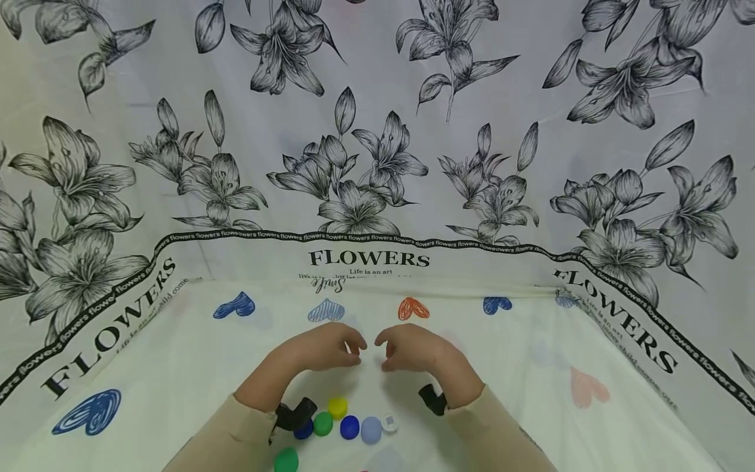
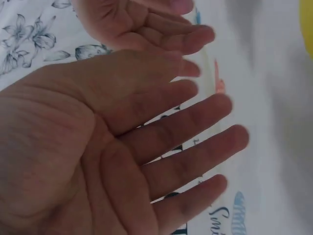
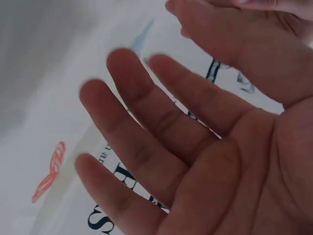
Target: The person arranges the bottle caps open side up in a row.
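Fingers loosely extended, the left hand and right hand face each other above a white heart-printed cloth. Closer in — between the beige sleeves — lie a small yellow round piece, a light-blue round piece and a white round piece.

One disc is yellow, the sleeves beige, the backdrop black-flowered white.
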A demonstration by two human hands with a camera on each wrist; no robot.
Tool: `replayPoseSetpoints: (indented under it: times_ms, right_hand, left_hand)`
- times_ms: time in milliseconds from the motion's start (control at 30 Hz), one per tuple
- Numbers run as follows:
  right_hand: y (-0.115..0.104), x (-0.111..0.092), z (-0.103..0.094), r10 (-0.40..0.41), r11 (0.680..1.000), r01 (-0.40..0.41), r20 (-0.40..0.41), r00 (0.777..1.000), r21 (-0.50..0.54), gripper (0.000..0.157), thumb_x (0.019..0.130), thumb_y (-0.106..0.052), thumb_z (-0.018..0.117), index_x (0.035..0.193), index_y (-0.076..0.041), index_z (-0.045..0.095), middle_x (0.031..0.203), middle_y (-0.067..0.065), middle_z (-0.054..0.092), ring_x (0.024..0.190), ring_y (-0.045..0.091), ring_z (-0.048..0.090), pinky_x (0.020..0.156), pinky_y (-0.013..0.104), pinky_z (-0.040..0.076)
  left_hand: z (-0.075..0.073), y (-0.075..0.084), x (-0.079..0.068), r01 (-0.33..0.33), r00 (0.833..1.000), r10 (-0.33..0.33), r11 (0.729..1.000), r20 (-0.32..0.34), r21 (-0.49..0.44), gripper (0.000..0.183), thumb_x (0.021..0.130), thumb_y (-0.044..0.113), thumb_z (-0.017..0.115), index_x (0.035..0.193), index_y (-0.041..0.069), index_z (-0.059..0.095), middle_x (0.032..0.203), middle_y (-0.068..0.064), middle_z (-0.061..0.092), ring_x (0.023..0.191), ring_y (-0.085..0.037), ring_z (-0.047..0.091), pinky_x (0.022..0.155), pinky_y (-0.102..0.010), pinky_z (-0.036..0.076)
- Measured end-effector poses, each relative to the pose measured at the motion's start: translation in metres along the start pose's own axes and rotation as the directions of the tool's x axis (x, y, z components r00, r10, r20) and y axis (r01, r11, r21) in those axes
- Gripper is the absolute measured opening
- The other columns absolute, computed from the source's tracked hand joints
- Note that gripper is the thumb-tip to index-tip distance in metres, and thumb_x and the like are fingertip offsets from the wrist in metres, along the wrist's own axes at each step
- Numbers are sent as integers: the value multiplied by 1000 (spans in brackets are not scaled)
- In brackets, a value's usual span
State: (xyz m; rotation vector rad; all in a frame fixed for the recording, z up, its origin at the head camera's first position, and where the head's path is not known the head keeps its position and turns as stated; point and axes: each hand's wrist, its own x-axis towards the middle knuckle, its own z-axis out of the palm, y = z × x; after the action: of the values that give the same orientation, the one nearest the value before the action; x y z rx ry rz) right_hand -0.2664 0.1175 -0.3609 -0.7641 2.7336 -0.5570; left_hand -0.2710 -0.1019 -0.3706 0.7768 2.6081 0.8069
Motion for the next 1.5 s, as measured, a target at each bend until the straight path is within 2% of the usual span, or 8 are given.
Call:
replayPoseSetpoints:
  times_ms: [267, 567, 733, 900, 1100, 1267, 1367, 1500]
  right_hand:
    - [-30, -10, 8, 173, 981, -141, 267, 948, -133, 24, 75, -27, 92, 82, -20, 71, 81, -10, 64, 76, 10, 56, 73, 32, 49]
    - [-37, -13, 28, 184, 982, -152, 370, 911, -114, 28, 73, -30, 94, 68, -16, 70, 70, -6, 63, 66, 8, 52, 64, 28, 45]
    - [-36, -13, 34, 167, 986, -144, 416, 894, -87, 28, 74, -32, 93, 72, -16, 70, 73, -7, 62, 67, 8, 53, 63, 29, 44]
    - [-36, -10, 35, 111, 993, -90, 409, 906, -71, 27, 76, -26, 90, 67, -15, 68, 61, -7, 52, 59, 8, 46, 56, 26, 37]
    - [-31, -3, 28, 53, 998, -33, 360, 931, -62, 27, 79, -24, 87, 64, -15, 67, 55, -9, 41, 53, 7, 37, 52, 25, 29]
    - [-24, -2, 21, 79, 996, -67, 273, 959, -54, 18, 81, -27, 84, 76, -17, 71, 66, -9, 56, 61, 8, 47, 58, 26, 39]
    - [-21, 0, 17, 58, 998, -50, 233, 971, -39, 14, 85, -26, 81, 79, -16, 72, 69, -7, 58, 64, 9, 49, 61, 27, 42]
    - [-15, 4, 13, -13, 999, 22, 207, 978, -41, 12, 92, -23, 76, 85, -13, 76, 69, -7, 57, 64, 9, 49, 62, 26, 43]
  left_hand:
    - [9, 29, -12, 143, 962, -168, 982, 216, 125, 28, 80, 24, 88, 104, 20, 72, 91, 6, 64, 83, -14, 58, 80, -40, 51]
    - [32, 37, -11, 91, 954, -151, 970, 260, 227, 22, 78, 26, 89, 83, 20, 69, 77, 9, 64, 72, -12, 54, 70, -31, 46]
    - [35, 35, -9, 54, 944, -142, 957, 297, 285, 16, 79, 30, 87, 82, 22, 74, 75, 14, 65, 75, -9, 55, 95, -39, 46]
    - [34, 33, -9, 11, 947, -119, 939, 297, 342, 22, 75, 36, 91, 78, 24, 72, 73, 16, 64, 82, -8, 54, 119, -57, 21]
    - [29, 26, -4, 20, 961, -93, 962, 260, 272, 19, 80, 29, 87, 86, 19, 72, 76, 13, 63, 77, -8, 55, 118, -60, 21]
    - [22, 21, -2, 24, 977, -61, 984, 205, 178, 14, 83, 19, 83, 90, 15, 72, 77, 9, 62, 70, -11, 55, 92, -40, 49]
    - [19, 19, -2, 19, 987, -37, 993, 158, 115, 15, 83, 13, 83, 91, 13, 70, 79, 6, 61, 71, -14, 55, 70, -32, 50]
    - [15, 15, 0, -23, 996, 18, 998, 90, 61, 11, 85, 11, 82, 89, 11, 73, 79, 5, 63, 73, -16, 55, 69, -32, 50]
